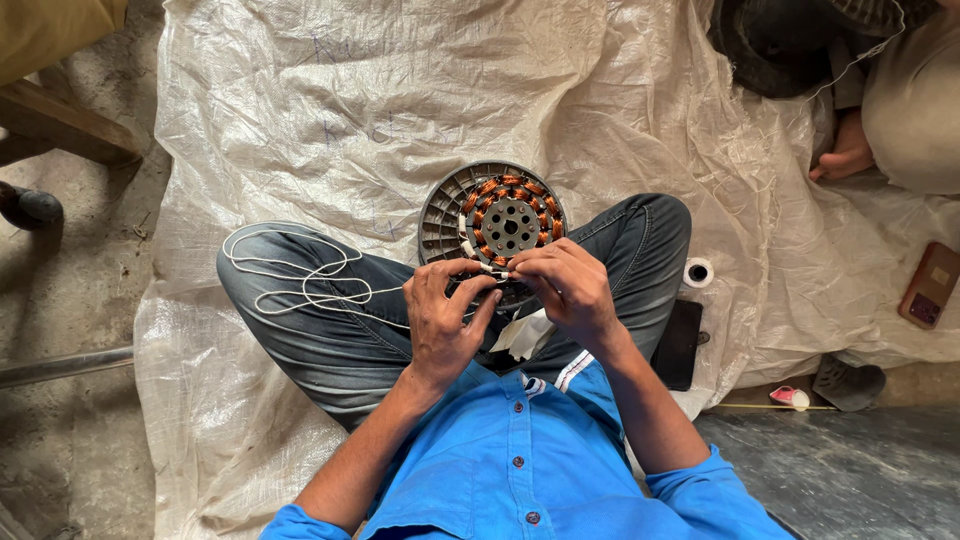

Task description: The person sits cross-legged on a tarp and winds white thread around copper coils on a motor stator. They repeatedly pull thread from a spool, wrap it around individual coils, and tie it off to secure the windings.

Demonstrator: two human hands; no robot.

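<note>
- The person sits cross-legged in dark jeans on a white woven plastic sheet [330, 110], with a round motor stator [492, 225] resting between the knees, tilted up against the lap.
- The stator has a grey ribbed outer ring, a ring of copper windings [515, 188] and a grey perforated hub at the centre.
- The left hand [443, 318] meets the stator's near edge, thumb and fingertips pinched narrowly on a white cord [290, 270] where it reaches the windings.
- The right hand [567, 288] sits just beside it, fingers curled and pinching at the same spot; the two hands' fingertips almost touch.
- The cord runs from the pinch leftward and lies in loose loops over the person's left thigh.
- A folded scrap of white paper [527, 335] lies in the lap under the hands.
- A small white spool [697, 271] stands on the sheet just past the right knee, and a black flat phone [680, 343] lies beside that thigh.
- A second phone in a reddish case [930, 285] lies well apart at the right edge of the sheet.
- Another person's hand [845, 155] and pale sleeve show at the top right corner, away from the work.
</note>
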